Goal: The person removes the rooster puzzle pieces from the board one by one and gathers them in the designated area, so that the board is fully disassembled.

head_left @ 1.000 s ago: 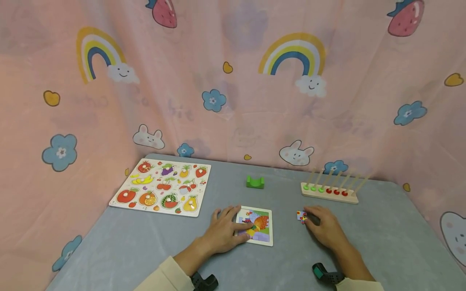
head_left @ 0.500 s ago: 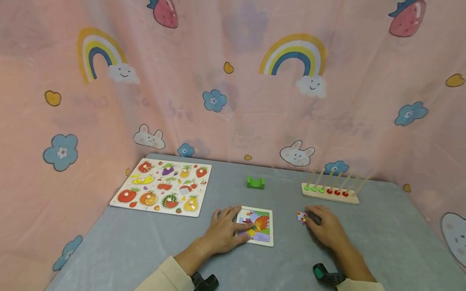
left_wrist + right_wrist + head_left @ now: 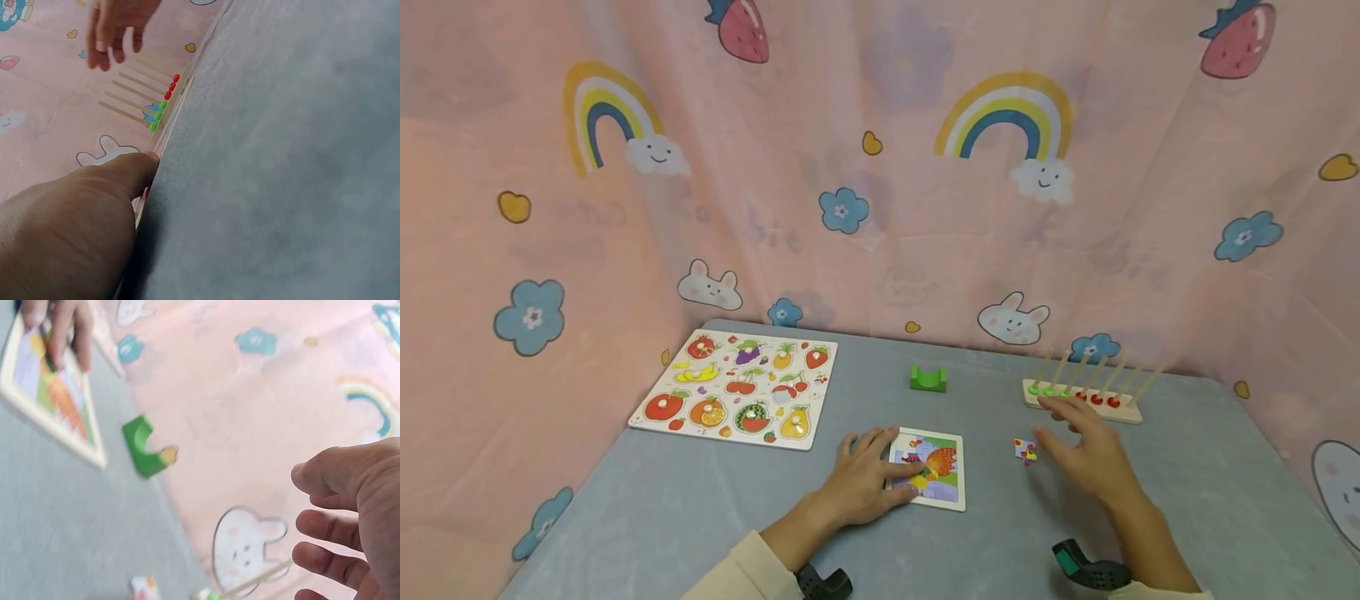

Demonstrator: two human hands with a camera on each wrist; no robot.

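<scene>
A small framed picture puzzle (image 3: 946, 468) lies flat on the table in the head view. My left hand (image 3: 867, 482) rests on its left side with fingers spread, covering part of the picture. To the right, a small colourful puzzle piece (image 3: 1025, 451) lies by itself on the table. My right hand (image 3: 1093, 458) is raised just right of that piece, thumb and fingers apart and nothing between them. In the right wrist view those fingers (image 3: 328, 525) look loosely bent, and the piece (image 3: 145, 589) shows at the bottom edge.
A fruit knob-puzzle board (image 3: 741, 390) lies at the left. A green block with a curved notch (image 3: 928, 380) stands behind the framed puzzle. At the back right is a wooden peg rack (image 3: 1126, 411) with green and red beads. A pink patterned curtain (image 3: 910, 250) hangs behind the table.
My right hand has let go of the small puzzle piece and lifted up and away, its fingers spreading. The piece stays on the table. My left hand has kept its place on the framed puzzle.
</scene>
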